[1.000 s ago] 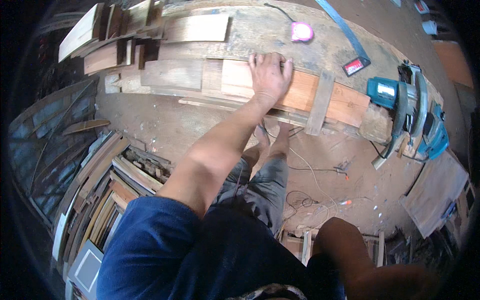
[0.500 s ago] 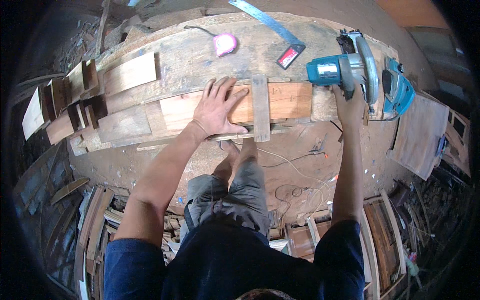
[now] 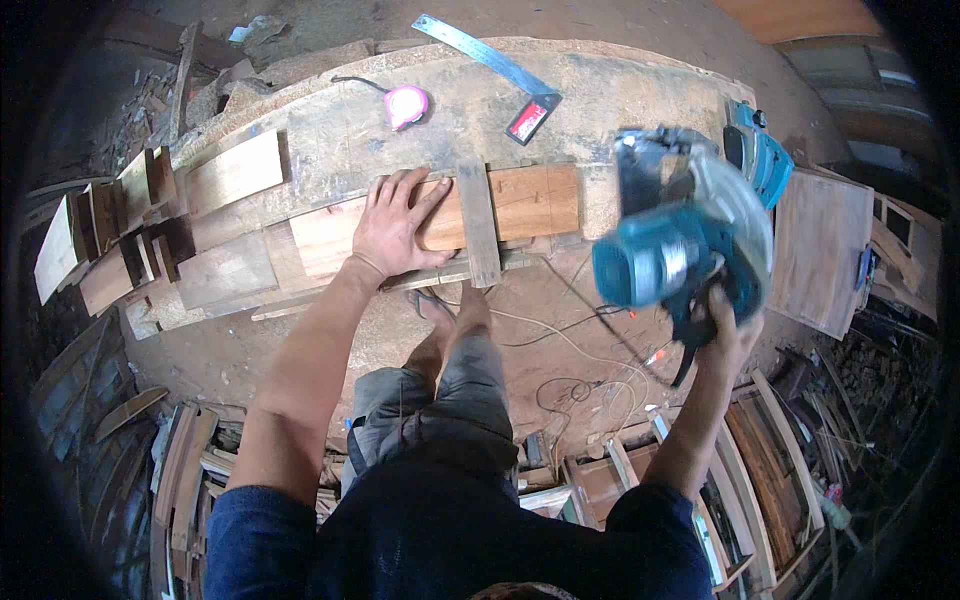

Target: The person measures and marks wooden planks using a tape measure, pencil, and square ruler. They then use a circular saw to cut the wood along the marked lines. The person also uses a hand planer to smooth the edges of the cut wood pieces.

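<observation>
My left hand [image 3: 393, 225], its fingers spread, presses flat on a reddish wooden board [image 3: 535, 203] lying along the near side of the workbench. Just right of my fingertips a narrow grey wood strip [image 3: 478, 222] crosses over that board. My right hand [image 3: 728, 335] is closed round the handle of a teal circular saw [image 3: 650, 262], held up off the bench at its right end and slightly blurred. Beyond the board, a try square [image 3: 533, 115] with a steel blade and a pink tape measure [image 3: 406, 106] lie on the bench.
A second teal power tool [image 3: 760, 155] sits at the bench's far right end. Cut wood blocks [image 3: 130, 205] stand at the left end, near a pale plank [image 3: 235, 172]. Cords [image 3: 590, 385] loop over the floor. A wooden panel [image 3: 822, 250] leans at right, with stacked lumber [image 3: 770, 460] behind me.
My right hand has lifted the circular saw off the bench and brought it nearer to me. The left hand stays on the board; the whole view has shifted slightly.
</observation>
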Demonstrator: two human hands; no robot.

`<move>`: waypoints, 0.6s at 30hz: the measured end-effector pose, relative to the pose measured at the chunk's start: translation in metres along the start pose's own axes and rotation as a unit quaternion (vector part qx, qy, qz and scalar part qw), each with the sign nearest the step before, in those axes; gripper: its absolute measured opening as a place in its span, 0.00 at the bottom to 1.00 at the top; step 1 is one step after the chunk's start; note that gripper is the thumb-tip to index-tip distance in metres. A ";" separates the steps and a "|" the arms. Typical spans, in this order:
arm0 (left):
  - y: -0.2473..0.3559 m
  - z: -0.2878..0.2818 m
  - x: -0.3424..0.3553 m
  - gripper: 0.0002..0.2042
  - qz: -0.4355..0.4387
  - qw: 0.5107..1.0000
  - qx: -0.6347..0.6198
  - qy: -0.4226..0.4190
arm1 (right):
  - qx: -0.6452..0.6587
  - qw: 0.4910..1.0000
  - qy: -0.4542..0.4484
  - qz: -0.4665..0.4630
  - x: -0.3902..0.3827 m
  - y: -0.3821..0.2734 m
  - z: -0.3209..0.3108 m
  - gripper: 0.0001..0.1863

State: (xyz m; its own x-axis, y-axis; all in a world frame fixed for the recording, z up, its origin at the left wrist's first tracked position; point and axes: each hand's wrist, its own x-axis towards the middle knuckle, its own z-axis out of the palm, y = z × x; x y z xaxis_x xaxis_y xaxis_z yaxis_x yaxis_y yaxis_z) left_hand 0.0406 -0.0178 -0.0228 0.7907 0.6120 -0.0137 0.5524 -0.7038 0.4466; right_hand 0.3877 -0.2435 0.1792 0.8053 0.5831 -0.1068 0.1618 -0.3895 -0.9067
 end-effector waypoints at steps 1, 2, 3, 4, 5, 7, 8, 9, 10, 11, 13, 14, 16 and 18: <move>-0.001 0.000 0.000 0.53 -0.001 1.000 -0.004 0.002 | 0.055 0.998 0.005 0.018 -0.018 0.002 -0.006 0.22; 0.000 0.000 -0.001 0.53 -0.003 1.000 -0.007 0.002 | 0.085 0.996 -0.019 0.033 -0.034 0.003 -0.007 0.22; 0.000 0.000 -0.003 0.53 -0.005 1.000 -0.009 0.003 | 0.115 0.991 -0.043 0.048 -0.048 0.006 -0.009 0.22; 0.000 0.002 -0.001 0.53 -0.003 1.000 -0.015 -0.003 | 0.129 0.989 -0.036 0.060 -0.061 0.022 -0.016 0.23; 0.000 0.003 -0.002 0.54 -0.006 1.000 -0.001 -0.006 | 0.140 0.985 -0.065 0.077 -0.071 0.028 -0.013 0.24; 0.000 0.003 -0.002 0.55 -0.011 1.000 0.026 -0.011 | 0.158 0.977 -0.062 0.132 -0.091 0.057 -0.011 0.23; 0.000 0.004 -0.002 0.54 -0.011 1.000 0.024 -0.013 | 0.193 0.964 -0.069 0.172 -0.097 0.066 -0.010 0.22; 0.000 0.005 -0.002 0.53 -0.012 1.000 0.022 -0.015 | 0.226 0.948 -0.076 0.211 -0.101 0.074 -0.009 0.20; -0.001 0.006 -0.003 0.52 -0.014 1.000 0.020 -0.017 | 0.228 0.947 -0.115 0.195 -0.101 0.081 -0.006 0.20; -0.001 0.007 -0.003 0.52 -0.009 1.000 0.024 -0.009 | 0.231 0.945 -0.111 0.204 -0.104 0.087 0.000 0.20; -0.001 0.009 -0.004 0.51 0.002 1.000 0.027 0.008 | 0.233 0.941 -0.102 0.221 -0.113 0.094 0.015 0.20; -0.001 0.010 -0.004 0.51 0.004 1.000 0.027 0.010 | 0.267 0.928 -0.103 0.241 -0.115 0.108 0.014 0.18; -0.001 0.009 -0.004 0.51 0.007 0.999 0.028 0.015 | 0.263 0.929 -0.134 0.222 -0.116 0.117 0.015 0.16; 0.000 0.007 -0.004 0.51 0.005 0.999 0.030 0.011 | 0.267 0.925 -0.161 0.218 -0.113 0.122 0.014 0.15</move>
State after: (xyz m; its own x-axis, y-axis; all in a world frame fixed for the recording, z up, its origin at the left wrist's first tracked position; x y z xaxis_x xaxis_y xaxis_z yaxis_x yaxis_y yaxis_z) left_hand 0.0395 -0.0231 -0.0292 0.7907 0.6121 0.0111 0.5599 -0.7303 0.3913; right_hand 0.3082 -0.3472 0.0755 0.5022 0.6691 -0.5478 -0.5129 -0.2795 -0.8117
